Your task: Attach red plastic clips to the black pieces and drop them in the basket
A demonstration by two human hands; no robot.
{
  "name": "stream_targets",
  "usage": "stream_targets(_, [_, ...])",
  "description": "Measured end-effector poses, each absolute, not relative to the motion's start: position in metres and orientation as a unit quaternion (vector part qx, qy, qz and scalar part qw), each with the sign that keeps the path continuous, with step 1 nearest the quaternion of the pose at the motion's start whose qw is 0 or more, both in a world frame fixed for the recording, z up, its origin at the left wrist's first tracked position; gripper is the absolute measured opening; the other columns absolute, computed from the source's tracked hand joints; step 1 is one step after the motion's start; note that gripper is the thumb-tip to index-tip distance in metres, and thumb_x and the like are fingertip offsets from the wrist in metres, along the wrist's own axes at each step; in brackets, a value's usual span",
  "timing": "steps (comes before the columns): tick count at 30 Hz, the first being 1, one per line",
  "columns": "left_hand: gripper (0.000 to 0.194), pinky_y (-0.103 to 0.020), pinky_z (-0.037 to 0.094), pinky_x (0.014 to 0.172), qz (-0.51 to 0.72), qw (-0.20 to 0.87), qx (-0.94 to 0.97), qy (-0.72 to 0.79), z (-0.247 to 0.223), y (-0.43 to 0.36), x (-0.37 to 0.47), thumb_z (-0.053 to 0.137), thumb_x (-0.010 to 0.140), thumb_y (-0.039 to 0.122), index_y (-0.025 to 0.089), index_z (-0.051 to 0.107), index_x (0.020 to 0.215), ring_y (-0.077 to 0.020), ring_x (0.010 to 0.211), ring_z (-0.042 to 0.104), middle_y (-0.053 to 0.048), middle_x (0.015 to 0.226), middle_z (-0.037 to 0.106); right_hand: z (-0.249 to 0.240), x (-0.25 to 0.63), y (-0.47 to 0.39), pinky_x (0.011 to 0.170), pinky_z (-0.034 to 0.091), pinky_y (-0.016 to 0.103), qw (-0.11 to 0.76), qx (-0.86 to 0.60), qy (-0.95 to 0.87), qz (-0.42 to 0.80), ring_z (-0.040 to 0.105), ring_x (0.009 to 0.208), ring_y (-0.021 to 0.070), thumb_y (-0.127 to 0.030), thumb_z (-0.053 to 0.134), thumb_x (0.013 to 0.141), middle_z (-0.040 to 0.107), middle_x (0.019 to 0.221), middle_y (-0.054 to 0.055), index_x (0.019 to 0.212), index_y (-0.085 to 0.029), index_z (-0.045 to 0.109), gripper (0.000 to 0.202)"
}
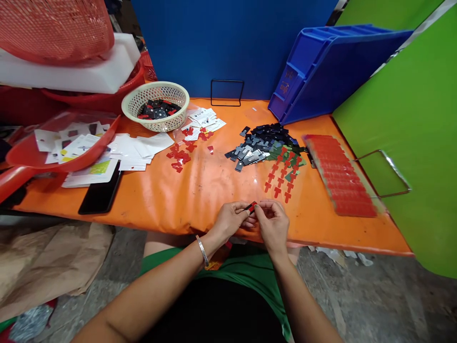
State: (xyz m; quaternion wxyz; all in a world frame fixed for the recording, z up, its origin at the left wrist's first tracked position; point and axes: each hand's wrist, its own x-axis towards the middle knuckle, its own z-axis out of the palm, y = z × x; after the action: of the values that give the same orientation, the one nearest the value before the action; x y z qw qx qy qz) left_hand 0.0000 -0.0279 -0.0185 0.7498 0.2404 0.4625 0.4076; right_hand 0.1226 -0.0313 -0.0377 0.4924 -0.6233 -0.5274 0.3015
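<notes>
Left grip (230, 219) and right grip (274, 227) both closed on the same small black-and-red piece (252, 207), just inside the desk's front edge, right of centre; right thumb on its red end.

Text check: orange lettering (284, 88) in two spots on the end of the blue crate (339, 71), tipped up at the back right corner; can't read it. Fine print on white leaflets (205, 116) towards the back edge, left of centre; too small. Printed cards (82, 143) with yellow patches in the red scoop (96, 148) at the left edge; also illegible. Blank-looking white cards (143, 145) beside it, partly over a black phone (102, 193).

Desk (210, 200): covered in glossy orange sheeting, wrinkled, with small dark marks. Pile of black pieces (266, 136) towards the back, right of centre; red T-shaped tabs (278, 178) in three rows just in front. Loose red tabs (182, 155) left of centre. Sheet of red strips (342, 176) along the right edge. Cream basket (157, 126) of black and red pieces near the back left.

Room: blue panel (232, 43) behind, green panel (403, 114) at right, wire handles on both. Grey, worn floor (403, 295); brown paper (64, 257) below the left front corner.
</notes>
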Motion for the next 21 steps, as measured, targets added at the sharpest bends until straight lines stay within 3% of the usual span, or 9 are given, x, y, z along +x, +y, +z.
stream_targets(7, [0.013, -0.02, 0.054, 0.059, 0.409, 0.751, 0.239, 0.46, -0.015, -0.029, -0.001, 0.065, 0.073, 0.016, 0.007, 0.067, 0.082, -0.0113, 0.057, 0.065, -0.006, 0.066, 0.068, -0.033, 0.118, -0.033, 0.056, 0.05, 0.026, 0.483, -0.632, -0.501, 0.342, 0.057, 0.063, 0.0125, -0.034, 0.064, 0.076, 0.055, 0.082, 0.003, 0.076, -0.017, 0.057, 0.019])
stream_targets(9, [0.015, -0.021, 0.054, 0.061, 0.413, 0.75, 0.239, 0.458, -0.014, -0.03, -0.002, 0.066, 0.072, 0.017, 0.008, 0.068, 0.084, -0.0121, 0.059, 0.066, -0.006, 0.069, 0.069, -0.031, 0.116, -0.034, 0.053, 0.051, 0.024, 0.492, -0.631, -0.476, 0.365, 0.058, 0.06, 0.0114, -0.036, 0.065, 0.075, 0.055, 0.084, 0.002, 0.084, -0.018, 0.054, 0.023])
stream_targets(12, [0.021, -0.021, 0.054, 0.063, 0.413, 0.751, 0.241, 0.456, -0.013, -0.03, -0.004, 0.066, 0.071, 0.02, 0.008, 0.068, 0.089, -0.0122, 0.061, 0.066, -0.006, 0.072, 0.07, -0.028, 0.115, -0.033, 0.047, 0.05, 0.023, 0.522, -0.622, -0.429, 0.395, 0.055, 0.051, 0.0088, -0.036, 0.071, 0.069, 0.055, 0.085, -0.001, 0.106, -0.022, 0.044, 0.048])
stream_targets(14, [0.024, -0.021, 0.054, 0.063, 0.411, 0.751, 0.243, 0.457, -0.012, -0.03, -0.004, 0.068, 0.07, 0.022, 0.008, 0.068, 0.089, -0.0116, 0.06, 0.066, -0.006, 0.073, 0.07, -0.027, 0.116, -0.031, 0.047, 0.049, 0.023, 0.526, -0.609, -0.408, 0.431, 0.055, 0.049, 0.009, -0.038, 0.074, 0.065, 0.055, 0.08, -0.003, 0.109, -0.022, 0.042, 0.056])
stream_targets(18, [0.025, -0.019, 0.053, 0.063, 0.411, 0.749, 0.257, 0.451, -0.013, -0.031, -0.005, 0.069, 0.069, 0.024, 0.008, 0.068, 0.088, -0.0103, 0.06, 0.065, -0.006, 0.072, 0.07, -0.027, 0.119, -0.026, 0.048, 0.049, 0.023, 0.486, -0.583, -0.394, 0.518, 0.056, 0.054, 0.0111, -0.045, 0.075, 0.062, 0.059, 0.069, -0.001, 0.084, -0.017, 0.058, 0.039])
stream_targets(21, [0.027, -0.02, 0.053, 0.065, 0.407, 0.754, 0.269, 0.441, -0.014, -0.032, -0.007, 0.069, 0.069, 0.027, 0.009, 0.067, 0.09, -0.0115, 0.063, 0.066, -0.007, 0.075, 0.071, -0.028, 0.122, -0.024, 0.037, 0.039, 0.02, 0.467, -0.576, -0.366, 0.562, 0.047, 0.042, 0.0085, -0.048, 0.074, 0.063, 0.055, 0.053, -0.003, 0.072, -0.017, 0.061, 0.035])
